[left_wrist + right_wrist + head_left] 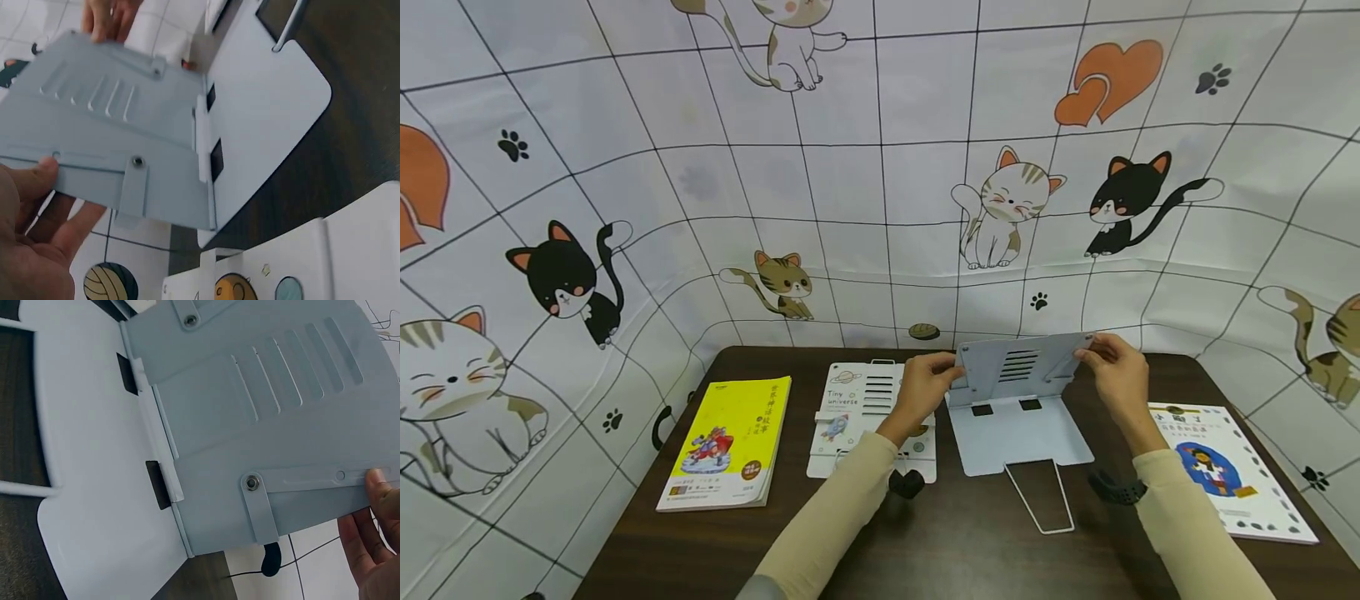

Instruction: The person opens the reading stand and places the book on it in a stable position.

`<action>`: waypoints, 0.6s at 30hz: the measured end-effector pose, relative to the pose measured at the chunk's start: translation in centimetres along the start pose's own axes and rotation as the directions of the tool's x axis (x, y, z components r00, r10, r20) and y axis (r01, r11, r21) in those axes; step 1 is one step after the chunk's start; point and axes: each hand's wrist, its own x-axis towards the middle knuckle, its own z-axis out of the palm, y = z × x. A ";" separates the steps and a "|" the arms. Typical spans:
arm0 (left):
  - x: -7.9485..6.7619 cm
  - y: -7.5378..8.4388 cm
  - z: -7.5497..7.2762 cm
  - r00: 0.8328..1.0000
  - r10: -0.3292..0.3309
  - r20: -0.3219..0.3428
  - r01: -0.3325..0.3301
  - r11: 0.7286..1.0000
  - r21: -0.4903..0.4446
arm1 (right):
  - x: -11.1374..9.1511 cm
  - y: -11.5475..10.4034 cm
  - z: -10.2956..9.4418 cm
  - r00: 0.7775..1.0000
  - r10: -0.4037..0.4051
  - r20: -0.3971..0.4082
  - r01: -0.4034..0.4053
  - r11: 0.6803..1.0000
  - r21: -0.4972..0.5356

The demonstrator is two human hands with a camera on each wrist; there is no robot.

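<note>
Grips the left edge of a grey folding book stand [1026,397] with the left hand [925,387], thumb on the near face and fingers behind. Pinches the right edge likewise with the right hand [1116,375], near the upper corner. Holds the slotted panel [983,367] raised at an angle from the pale base plate [1015,442], hinged to it beside two dark rectangular cut-outs. Rests by that base plate on the dark wood-grain table [955,550], with a wire loop [1057,531] extending toward the person. Sits between a white "Tiny universe" book stand [842,400], partly hidden by the left arm, and a white book with a blue circular picture [1210,475], partly hidden by the right sleeve. Has a thick yellow book [726,442] farther left and a cat-print sheet [850,183] behind.
</note>
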 end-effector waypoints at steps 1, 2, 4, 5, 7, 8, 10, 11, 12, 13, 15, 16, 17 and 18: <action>0.3 -0.1 0.0 1.000 -0.001 0.007 0.001 1.000 -0.002 | -0.1 0.0 -0.2 1.000 0.007 -0.006 -0.007 1.000 -0.014; 0.6 -0.2 0.0 1.000 -0.004 0.011 0.004 1.000 -0.001 | -0.2 0.1 -0.3 1.000 0.013 -0.009 -0.013 1.000 -0.025; 1.1 -0.5 0.0 1.000 -0.012 0.013 0.012 1.000 -0.001 | -0.5 0.1 -0.6 1.000 0.021 -0.012 -0.021 0.999 -0.033; 1.3 -0.6 0.0 1.000 -0.014 0.013 0.014 1.000 -0.002 | -0.6 0.1 -0.6 1.000 0.024 -0.013 -0.024 0.999 -0.036; 1.6 -0.8 0.1 1.000 -0.014 0.023 0.014 1.000 -0.006 | -0.8 0.2 -0.7 0.999 0.028 -0.020 -0.028 0.999 -0.022; 1.7 -0.9 0.2 1.000 -0.016 0.025 0.017 1.000 -0.011 | -0.9 0.2 -0.7 0.999 0.028 -0.025 -0.029 1.000 -0.013; 1.9 -1.0 0.3 0.999 -0.021 0.036 0.022 0.999 -0.025 | -1.0 0.3 -0.7 0.999 0.028 -0.035 -0.027 1.000 0.006; 2.0 -1.0 0.3 0.999 -0.022 0.043 0.024 0.999 -0.029 | -1.1 0.4 -0.7 0.999 0.028 -0.039 -0.027 1.000 0.015; 2.0 -1.1 0.3 0.999 -0.023 0.048 0.025 0.999 -0.035 | -1.1 0.4 -0.7 0.999 0.027 -0.043 -0.026 0.999 0.023; 2.0 -1.1 0.3 0.998 -0.027 0.050 0.029 0.999 -0.040 | -1.2 0.5 -0.7 0.999 0.025 -0.046 -0.024 0.999 0.024; 2.1 -1.0 0.3 0.998 -0.031 0.048 0.033 0.999 -0.043 | -1.2 0.4 -0.7 0.999 0.020 -0.047 -0.019 1.000 0.013; 2.1 -1.1 0.3 0.998 -0.033 0.049 0.035 0.998 -0.044 | -1.3 0.4 -0.8 0.999 0.018 -0.042 -0.018 1.000 -0.001; 2.1 -1.1 0.3 0.998 -0.034 0.048 0.036 0.998 -0.044 | -1.3 0.3 -0.9 0.999 0.016 -0.034 -0.017 1.000 -0.015; 2.2 -1.1 0.3 0.998 -0.033 0.052 0.035 0.998 -0.046 | -1.4 0.3 -1.0 0.999 0.016 -0.031 -0.017 0.999 -0.033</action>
